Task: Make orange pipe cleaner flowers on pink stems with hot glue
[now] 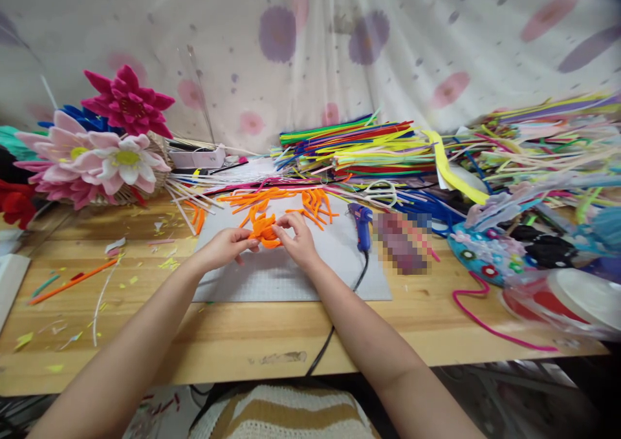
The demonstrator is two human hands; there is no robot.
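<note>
- L hand (227, 246): thumb and fingertips pinched on the near-left edge of the orange piece (263, 229). Grip looks light from my end.
- R hand (297, 237): thumb and fingers closed on the same piece at its right side. Exact finger contact partly hidden; can't tell how firm.
- Pos. of piece: held btwn both hands, above the upper middle of the grey mat (291, 287). Looks like several curved orange loops bunched tog.; can't confirm how they're joined.
- Matl.: loose orange strips (317, 207) at the mat's far edge, near the hands, within easy reach.
- Glue gun (361, 227): on the mat's R side, well apart from the fingers. Its black cord (359, 278) passes under the R forearm; I'd rec. keeping that arm high so as not to drag the gun.
- Technique, my judgement: steady the base w/ L, adjust one loop at a time w/ R, pinch near the root, not the tip. Fuzzy matl. prob. bends easily & flattens if squeezed, so min. pressure. Turn the piece btwn adjustments to chk spacing.
</note>
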